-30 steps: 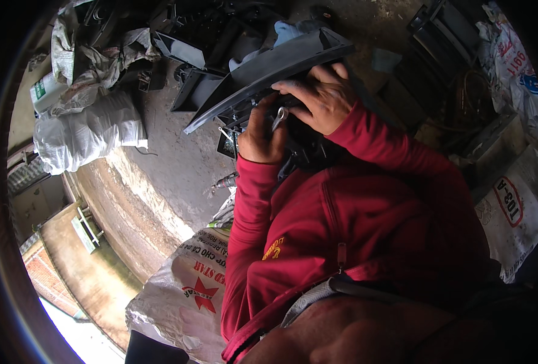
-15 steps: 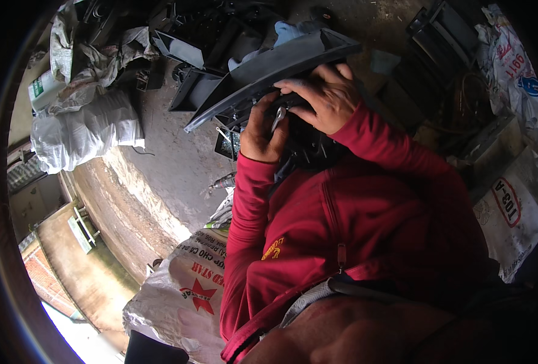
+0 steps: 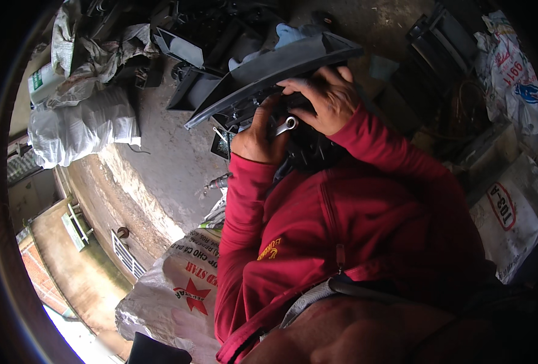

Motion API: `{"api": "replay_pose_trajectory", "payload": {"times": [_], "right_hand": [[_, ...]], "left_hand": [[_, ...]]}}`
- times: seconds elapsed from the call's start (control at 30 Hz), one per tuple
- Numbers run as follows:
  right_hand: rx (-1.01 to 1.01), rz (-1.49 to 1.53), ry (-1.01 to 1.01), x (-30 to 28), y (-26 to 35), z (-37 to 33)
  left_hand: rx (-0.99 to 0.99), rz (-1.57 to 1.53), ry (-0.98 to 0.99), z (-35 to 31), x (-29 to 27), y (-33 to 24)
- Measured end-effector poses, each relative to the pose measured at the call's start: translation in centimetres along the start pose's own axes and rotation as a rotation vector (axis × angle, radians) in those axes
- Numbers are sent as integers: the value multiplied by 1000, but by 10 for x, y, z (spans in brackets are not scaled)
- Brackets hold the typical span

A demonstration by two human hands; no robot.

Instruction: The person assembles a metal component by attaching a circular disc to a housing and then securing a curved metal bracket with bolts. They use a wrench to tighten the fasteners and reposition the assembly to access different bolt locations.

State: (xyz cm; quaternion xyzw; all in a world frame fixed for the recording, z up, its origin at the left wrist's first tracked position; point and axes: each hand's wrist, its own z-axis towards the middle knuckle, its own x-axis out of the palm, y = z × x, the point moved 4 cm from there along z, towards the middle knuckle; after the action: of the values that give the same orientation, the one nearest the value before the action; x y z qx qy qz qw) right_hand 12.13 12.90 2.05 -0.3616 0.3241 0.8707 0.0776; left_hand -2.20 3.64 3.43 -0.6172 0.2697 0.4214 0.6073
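Note:
A large dark grey plastic panel with black moulded parts under it is held up in front of my chest. My right hand lies over the panel's underside, fingers curled on its edge. My left hand is closed around a small silver wrench, whose ring end shows between the two hands, against the black parts. Both arms wear red sleeves.
More dark plastic panels and trays are heaped behind. White woven sacks lie at the left, lower middle and right. A white jug sits top left. Bare concrete floor lies between them.
The panel and both hands have stayed together in place. The wrench's ring end now shows more plainly between my hands; the view shifted slightly.

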Motion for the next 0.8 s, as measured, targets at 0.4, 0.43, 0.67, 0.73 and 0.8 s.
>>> {"api": "replay_pose_trajectory", "payload": {"times": [0.4, 0.43, 0.67, 0.73, 0.8], "right_hand": [[-5, 1, -6, -1, 0, 1], [-5, 3, -4, -1, 0, 2], [0, -25, 20, -4, 2, 2], [-2, -26, 6, -3, 1, 1], [-1, -17, -18, -2, 0, 0]], "left_hand": [[79, -83, -29, 10, -1, 1], [27, -102, 2, 9, 0, -1], [35, -313, 4, 9, 6, 5], [28, -332, 19, 8, 7, 6], [29, -362, 30, 7, 8, 6]]}}
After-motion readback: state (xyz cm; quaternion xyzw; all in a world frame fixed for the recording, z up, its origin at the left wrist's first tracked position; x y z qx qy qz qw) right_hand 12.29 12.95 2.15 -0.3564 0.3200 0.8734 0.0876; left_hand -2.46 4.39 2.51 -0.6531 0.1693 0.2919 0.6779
